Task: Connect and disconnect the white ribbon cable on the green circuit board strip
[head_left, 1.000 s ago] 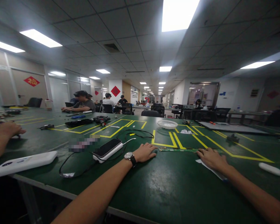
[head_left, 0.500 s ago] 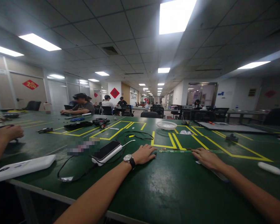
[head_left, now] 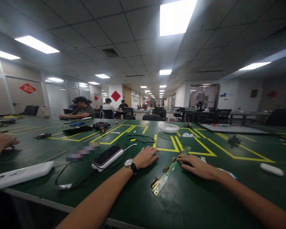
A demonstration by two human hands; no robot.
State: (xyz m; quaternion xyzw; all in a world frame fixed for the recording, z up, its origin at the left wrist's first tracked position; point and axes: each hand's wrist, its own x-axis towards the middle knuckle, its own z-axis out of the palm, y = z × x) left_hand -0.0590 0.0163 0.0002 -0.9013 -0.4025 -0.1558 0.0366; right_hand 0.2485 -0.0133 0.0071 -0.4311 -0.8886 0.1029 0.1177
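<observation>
My left hand [head_left: 146, 157], with a watch [head_left: 131, 164] on the wrist, lies palm down on the green table [head_left: 133, 203], fingers stretched out and holding nothing. My right hand [head_left: 195, 164] has its fingers on the far half of a long, narrow green circuit board [head_left: 168, 177], which slants from near centre away to the right. Several dark and gold parts line the board's left edge. How the fingertips grip its underside is hidden. Left of my left hand, a black-screened phone [head_left: 109, 155] rests on a white block [head_left: 114, 160] with a cable.
A white basket [head_left: 168, 128] stands beyond my hands, among yellow tape outlines. A white rounded object [head_left: 271, 169] lies at right. At left are a white device [head_left: 23, 175], another person's hand [head_left: 0, 144] and black tools [head_left: 77, 129]. People sit at tables farther back.
The circuit board has turned from lying crosswise to slanting toward me, its near end now closer. My right hand has moved left with it. My left hand stays about where it was.
</observation>
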